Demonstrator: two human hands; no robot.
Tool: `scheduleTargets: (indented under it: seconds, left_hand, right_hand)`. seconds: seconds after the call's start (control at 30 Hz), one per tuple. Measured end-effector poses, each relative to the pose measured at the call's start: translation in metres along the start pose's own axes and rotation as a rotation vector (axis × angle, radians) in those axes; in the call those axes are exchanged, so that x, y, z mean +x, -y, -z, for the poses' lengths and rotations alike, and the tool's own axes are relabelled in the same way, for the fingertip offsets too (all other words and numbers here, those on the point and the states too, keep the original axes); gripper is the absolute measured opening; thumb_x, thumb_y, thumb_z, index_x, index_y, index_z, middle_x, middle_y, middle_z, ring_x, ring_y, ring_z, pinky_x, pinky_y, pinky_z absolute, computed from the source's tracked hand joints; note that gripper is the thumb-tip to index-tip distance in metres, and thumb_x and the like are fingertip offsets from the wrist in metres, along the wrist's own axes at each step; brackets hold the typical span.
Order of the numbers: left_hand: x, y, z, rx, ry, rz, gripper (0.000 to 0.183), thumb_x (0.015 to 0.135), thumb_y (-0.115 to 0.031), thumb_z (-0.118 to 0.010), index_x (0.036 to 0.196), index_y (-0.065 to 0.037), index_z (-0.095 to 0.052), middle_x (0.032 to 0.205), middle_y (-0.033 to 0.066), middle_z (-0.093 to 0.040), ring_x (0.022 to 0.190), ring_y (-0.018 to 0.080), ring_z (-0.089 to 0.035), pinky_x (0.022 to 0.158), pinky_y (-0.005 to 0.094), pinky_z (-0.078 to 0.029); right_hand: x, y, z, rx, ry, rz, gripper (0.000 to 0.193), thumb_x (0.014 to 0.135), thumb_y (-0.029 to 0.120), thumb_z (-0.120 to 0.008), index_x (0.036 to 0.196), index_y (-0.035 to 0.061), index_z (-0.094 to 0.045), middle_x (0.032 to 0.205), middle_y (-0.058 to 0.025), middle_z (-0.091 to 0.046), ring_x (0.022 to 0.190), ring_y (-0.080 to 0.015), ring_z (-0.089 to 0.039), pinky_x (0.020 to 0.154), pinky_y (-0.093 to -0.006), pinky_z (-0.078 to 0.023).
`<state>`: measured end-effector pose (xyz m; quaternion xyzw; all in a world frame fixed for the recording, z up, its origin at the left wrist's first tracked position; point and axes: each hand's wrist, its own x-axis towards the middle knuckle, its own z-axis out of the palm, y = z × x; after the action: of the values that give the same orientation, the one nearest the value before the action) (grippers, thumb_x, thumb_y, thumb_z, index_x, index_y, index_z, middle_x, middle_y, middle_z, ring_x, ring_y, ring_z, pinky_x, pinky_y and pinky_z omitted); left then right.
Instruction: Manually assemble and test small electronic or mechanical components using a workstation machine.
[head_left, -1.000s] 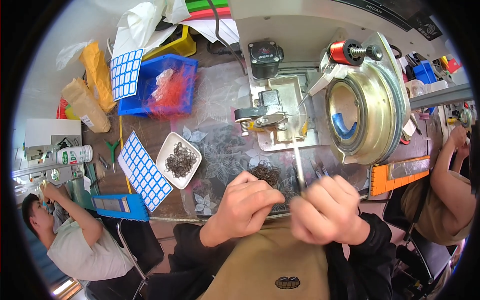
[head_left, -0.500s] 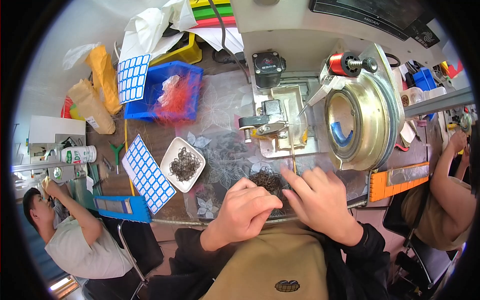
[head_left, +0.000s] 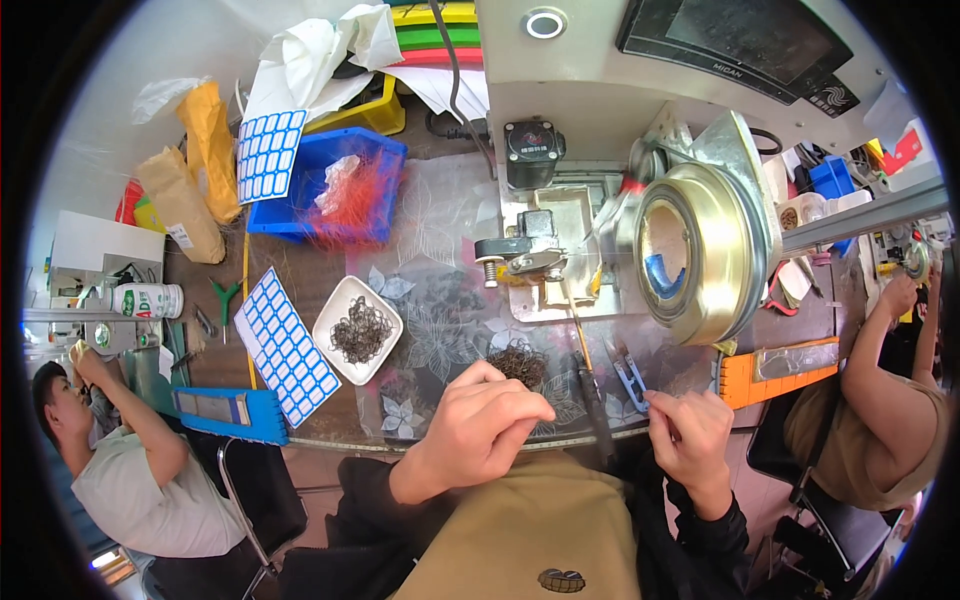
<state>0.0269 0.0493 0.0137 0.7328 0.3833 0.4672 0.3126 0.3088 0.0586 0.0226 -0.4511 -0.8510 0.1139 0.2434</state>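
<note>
My left hand [head_left: 482, 430] is closed in a pinch in front of a pile of thin dark wire loops [head_left: 518, 364]; whatever lies between its fingertips is hidden. To the right, my right hand [head_left: 694, 440] has its fingers curled, the thumb and forefinger pinching the near end of small blue snips [head_left: 628, 376]. The snips lie slanted, with their tips pointing away from me. Between my hands a dark-handled rod tool [head_left: 592, 402] lies lengthwise. A square white dish [head_left: 390, 350] holds more dark wire loops, left of my left hand.
Ahead stands a winding machine with a large brass-coloured ring [head_left: 735, 250] and a clamp head [head_left: 535, 245]. A blue bin [head_left: 270, 222] holds red wire. Label sheets [head_left: 288, 350] lie left, an orange tray [head_left: 730, 380] right. A person [head_left: 165, 480] sits on each side.
My right hand has moved right and toward me, away from the wire pile, uncovering the snips and rod tool. The red spool has left the machine ring's top. My left hand stays pinched.
</note>
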Motion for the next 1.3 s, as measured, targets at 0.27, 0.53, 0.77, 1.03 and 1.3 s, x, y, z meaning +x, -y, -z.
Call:
scheduleTargets:
  seconds: [0.27, 0.53, 0.77, 1.03, 1.3]
  left_hand:
    - [0.011, -0.021, 0.026, 0.142, 0.023, -0.055, 0.023, 0.078, 0.004, -0.069, 0.095, -0.012, -0.066, 0.081, 0.0, -0.068, 0.066, 0.0168, -0.062, 0.069, 0.0327, -0.043]
    - [0.043, -0.034, 0.084, 0.4, -0.167, -0.027, 0.014, 0.089, 0.001, -0.058, 0.094, -0.011, -0.063, 0.069, -0.0013, -0.062, 0.06, 0.0157, -0.058, 0.076, 0.0332, -0.04]
    - [0.051, 0.029, 0.091, 0.41, -0.219, 0.285, 0.011, 0.093, -0.005, -0.057, 0.097, -0.012, -0.064, 0.068, 0.0027, -0.061, 0.064, 0.0221, -0.061, 0.069, 0.0347, -0.04]
    - [0.038, 0.032, 0.062, 0.552, 0.042, 0.151, 0.014, 0.09, -0.004, -0.058, 0.099, -0.009, -0.066, 0.084, 0.0083, -0.069, 0.073, 0.0275, -0.066, 0.069, 0.0377, -0.046]
    - [0.029, 0.027, 0.058, 0.522, 0.123, 0.334, 0.019, 0.096, -0.009, -0.054, 0.109, -0.006, -0.067, 0.099, 0.0142, -0.072, 0.097, 0.0357, -0.066, 0.089, 0.0428, -0.05]
  right_hand:
    - [-0.01, -0.025, -0.008, 0.079, -0.078, -0.221, 0.012, 0.08, 0.002, -0.072, 0.09, 0.0067, -0.071, 0.058, -0.0026, -0.054, 0.049, -0.0181, -0.048, 0.053, -0.0333, -0.033]
    - [-0.024, -0.052, -0.037, 0.161, -0.163, -0.308, 0.012, 0.08, 0.001, -0.072, 0.09, 0.007, -0.072, 0.056, -0.0037, -0.052, 0.051, -0.0191, -0.046, 0.052, -0.0347, -0.034]
    - [-0.013, -0.044, -0.042, 0.085, -0.174, -0.236, 0.008, 0.08, 0.003, -0.071, 0.086, 0.0063, -0.069, 0.055, -0.0035, -0.052, 0.047, -0.02, -0.045, 0.051, -0.0344, -0.033]
    - [-0.011, -0.042, -0.042, 0.032, -0.208, -0.238, 0.01, 0.081, 0.004, -0.071, 0.09, 0.0093, -0.072, 0.052, -0.0009, -0.049, 0.045, -0.0187, -0.042, 0.051, -0.0338, -0.031]
    - [-0.012, -0.04, -0.041, 0.003, -0.228, -0.238, 0.007, 0.083, 0.01, -0.071, 0.089, 0.0129, -0.071, 0.059, -0.0019, -0.059, 0.051, -0.0201, -0.056, 0.053, -0.036, -0.036]
